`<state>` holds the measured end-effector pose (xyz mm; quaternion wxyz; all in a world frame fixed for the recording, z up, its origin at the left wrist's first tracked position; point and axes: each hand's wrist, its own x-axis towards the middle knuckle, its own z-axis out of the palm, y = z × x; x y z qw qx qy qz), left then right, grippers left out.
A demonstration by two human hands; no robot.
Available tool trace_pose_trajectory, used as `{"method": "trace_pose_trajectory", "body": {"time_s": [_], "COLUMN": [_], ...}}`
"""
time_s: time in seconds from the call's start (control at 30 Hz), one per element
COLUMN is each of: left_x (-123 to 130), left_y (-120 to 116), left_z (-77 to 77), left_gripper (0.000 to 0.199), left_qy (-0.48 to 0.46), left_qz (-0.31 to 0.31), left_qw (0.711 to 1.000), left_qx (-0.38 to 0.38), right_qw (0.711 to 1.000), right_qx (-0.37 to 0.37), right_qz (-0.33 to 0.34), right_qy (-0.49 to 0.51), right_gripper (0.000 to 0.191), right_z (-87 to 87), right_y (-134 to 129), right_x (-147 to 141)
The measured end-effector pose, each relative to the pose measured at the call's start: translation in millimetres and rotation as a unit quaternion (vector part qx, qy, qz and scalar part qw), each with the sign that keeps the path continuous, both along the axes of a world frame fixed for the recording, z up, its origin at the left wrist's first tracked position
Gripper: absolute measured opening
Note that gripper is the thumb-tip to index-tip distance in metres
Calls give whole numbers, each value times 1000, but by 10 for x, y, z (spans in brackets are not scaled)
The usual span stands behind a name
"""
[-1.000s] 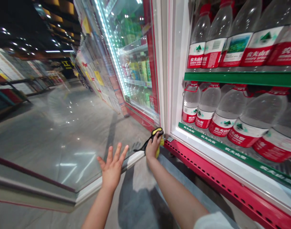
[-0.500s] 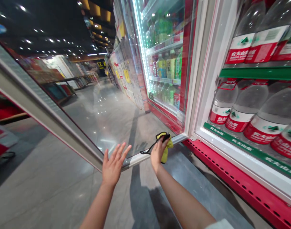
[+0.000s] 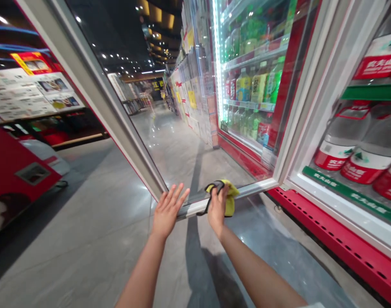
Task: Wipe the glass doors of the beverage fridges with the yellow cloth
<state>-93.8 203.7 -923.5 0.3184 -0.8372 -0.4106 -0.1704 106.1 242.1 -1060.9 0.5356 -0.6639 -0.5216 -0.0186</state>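
Left hand: the left hand [image 3: 166,211] reaches in from the near side, palm down, fingers extended and slightly spread; it is empty, at the left lower corner of the glass door [image 3: 182,132]; how firmly it presses, I cannot tell.
Right hand: the right hand [image 3: 217,209] comes in from the near right, forearm slanting up and left, fingers bent over the yellow-and-black cloth [image 3: 230,202], grasping it.
Cloth: on the bottom rail [image 3: 258,187], right of the left hand, left of the door's hinge corner.
Cooler: the open cabinet stands on the right, water bottles [image 3: 335,143] on its shelves, red base panel [image 3: 335,226] below; more drinks [image 3: 253,85] show through the glass, farther off.
Change: a second ago the cloth was up by the hinge corner; now it sits farther left along the rail, closer to the left hand; the view takes in more on the left.
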Motion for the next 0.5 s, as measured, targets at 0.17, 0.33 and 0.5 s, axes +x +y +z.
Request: {"method": "trace_pose_trajectory", "body": {"time_s": [0.17, 0.33, 0.5], "left_x": [-161, -197, -211], "left_y": [-29, -31, -93], "left_z": [-26, 66, 156], "left_gripper": [73, 81, 80], "left_qy": [20, 49, 54], "left_qz": [4, -13, -21], "left_qw": [1000, 996, 994], "left_qx": [-21, -71, -92], "right_qw": [934, 902, 886], "right_qx": [-15, -14, 6], "right_qz": [233, 288, 309], "right_qy": [-271, -322, -346], "right_gripper": [66, 53, 46], "right_z": [-45, -12, 49], "right_y": [-226, -266, -419], "right_x": [321, 657, -185]}}
